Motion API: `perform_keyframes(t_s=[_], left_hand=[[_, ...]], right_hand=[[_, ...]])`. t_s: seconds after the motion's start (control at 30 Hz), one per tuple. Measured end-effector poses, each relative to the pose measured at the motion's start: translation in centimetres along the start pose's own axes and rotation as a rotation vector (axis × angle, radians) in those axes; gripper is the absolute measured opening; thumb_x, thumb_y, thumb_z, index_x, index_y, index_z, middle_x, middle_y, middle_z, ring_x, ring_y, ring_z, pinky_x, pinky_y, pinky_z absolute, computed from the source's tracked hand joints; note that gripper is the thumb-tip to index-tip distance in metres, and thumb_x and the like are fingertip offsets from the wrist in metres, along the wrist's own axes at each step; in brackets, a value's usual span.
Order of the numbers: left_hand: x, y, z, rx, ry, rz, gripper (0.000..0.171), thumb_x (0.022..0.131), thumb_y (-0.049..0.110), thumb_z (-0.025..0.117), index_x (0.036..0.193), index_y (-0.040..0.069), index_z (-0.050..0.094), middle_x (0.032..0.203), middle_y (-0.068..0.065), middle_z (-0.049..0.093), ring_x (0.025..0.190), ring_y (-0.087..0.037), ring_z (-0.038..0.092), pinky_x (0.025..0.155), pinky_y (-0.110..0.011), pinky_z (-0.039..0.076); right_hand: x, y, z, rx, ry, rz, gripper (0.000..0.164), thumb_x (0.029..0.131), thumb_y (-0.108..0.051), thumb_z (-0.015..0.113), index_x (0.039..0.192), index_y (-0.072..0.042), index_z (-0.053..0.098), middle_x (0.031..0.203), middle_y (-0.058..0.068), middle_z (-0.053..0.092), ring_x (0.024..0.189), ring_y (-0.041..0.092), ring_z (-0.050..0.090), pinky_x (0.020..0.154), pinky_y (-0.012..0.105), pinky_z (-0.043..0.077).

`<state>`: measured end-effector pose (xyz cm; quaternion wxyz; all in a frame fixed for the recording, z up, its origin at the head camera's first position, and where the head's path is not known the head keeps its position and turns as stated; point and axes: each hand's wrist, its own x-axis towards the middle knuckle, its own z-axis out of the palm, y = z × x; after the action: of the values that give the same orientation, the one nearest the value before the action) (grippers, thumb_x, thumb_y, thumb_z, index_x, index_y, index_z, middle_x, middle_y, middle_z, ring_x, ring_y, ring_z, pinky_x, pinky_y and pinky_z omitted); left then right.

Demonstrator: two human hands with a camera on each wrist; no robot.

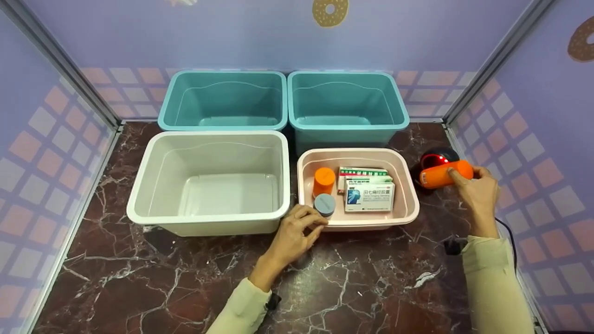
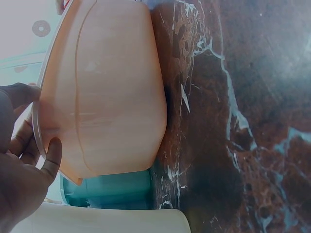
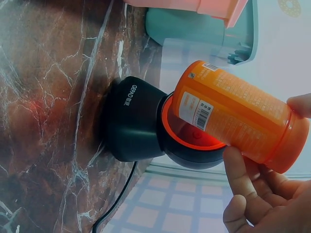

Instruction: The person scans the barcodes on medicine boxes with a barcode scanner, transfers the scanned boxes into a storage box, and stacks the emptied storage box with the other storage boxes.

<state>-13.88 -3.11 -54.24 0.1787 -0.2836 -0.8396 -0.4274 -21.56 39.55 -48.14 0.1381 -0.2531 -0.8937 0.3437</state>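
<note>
My right hand grips an orange bottle by its capped end. The bottle is tilted, with its barcode label in front of the red-lit window of a black desktop barcode scanner. At the front left corner of a small pink bin, my left hand holds the rim between its fingers. Inside that bin, another orange bottle and a grey-capped bottle stand on the left. Several medicine boxes lean together beside them.
A large white bin stands left of the pink one. Behind them are two teal bins, side by side against the back wall. The scanner's black cable runs along the right side of the dark marbled table. Patterned walls enclose three sides.
</note>
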Motion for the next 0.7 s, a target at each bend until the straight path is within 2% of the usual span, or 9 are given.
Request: perform_keyframes(t_s=[0.1, 0.3, 0.4, 0.57, 0.7], left_hand=[[0.04, 0.01, 0.01, 0.005, 0.002, 0.000, 0.009, 0.086, 0.013, 0.076, 0.094, 0.018, 0.076, 0.098, 0.004, 0.068, 0.100, -0.016, 0.060, 0.091, -0.030, 0.050], [-0.01, -0.02, 0.04, 0.006, -0.005, -0.008, 0.010, 0.086, 0.012, 0.076, 0.094, 0.017, 0.076, 0.098, 0.003, 0.068, 0.100, -0.016, 0.060, 0.092, -0.031, 0.049], [-0.04, 0.01, 0.00, 0.002, -0.004, -0.010, 0.010, 0.085, 0.012, 0.076, 0.094, 0.017, 0.076, 0.099, 0.003, 0.068, 0.101, -0.016, 0.060, 0.092, -0.031, 0.049], [-0.04, 0.08, -0.03, 0.001, -0.004, -0.009, 0.010, 0.085, 0.013, 0.076, 0.094, 0.017, 0.076, 0.099, 0.003, 0.068, 0.102, -0.016, 0.060, 0.094, -0.031, 0.049], [-0.08, 0.06, 0.02, -0.003, 0.001, -0.008, 0.010, 0.085, 0.013, 0.077, 0.094, 0.017, 0.076, 0.099, 0.003, 0.068, 0.102, -0.016, 0.060, 0.094, -0.031, 0.049]], right_hand=[[0.06, -0.03, -0.11, -0.016, -0.013, 0.010, 0.070, 0.084, -0.055, 0.065, 0.129, -0.001, 0.060, 0.126, 0.024, 0.064, 0.119, 0.042, 0.056, 0.100, 0.048, 0.040], [0.03, -0.12, -0.16, -0.010, -0.019, 0.005, 0.071, 0.085, -0.055, 0.065, 0.131, -0.001, 0.059, 0.129, 0.024, 0.063, 0.121, 0.043, 0.055, 0.103, 0.050, 0.038], [-0.08, -0.16, -0.04, 0.012, -0.013, -0.014, 0.068, 0.085, -0.052, 0.067, 0.131, -0.001, 0.060, 0.128, 0.023, 0.063, 0.116, 0.040, 0.056, 0.099, 0.046, 0.039], [-0.20, -0.23, 0.19, 0.028, -0.019, -0.034, 0.064, 0.085, -0.048, 0.069, 0.131, -0.004, 0.061, 0.128, 0.021, 0.064, 0.107, 0.032, 0.056, 0.086, 0.033, 0.040], [-0.16, -0.20, 0.29, 0.029, -0.032, -0.043, 0.064, 0.086, -0.047, 0.069, 0.133, -0.005, 0.060, 0.130, 0.020, 0.063, 0.114, 0.034, 0.056, 0.091, 0.036, 0.040]])
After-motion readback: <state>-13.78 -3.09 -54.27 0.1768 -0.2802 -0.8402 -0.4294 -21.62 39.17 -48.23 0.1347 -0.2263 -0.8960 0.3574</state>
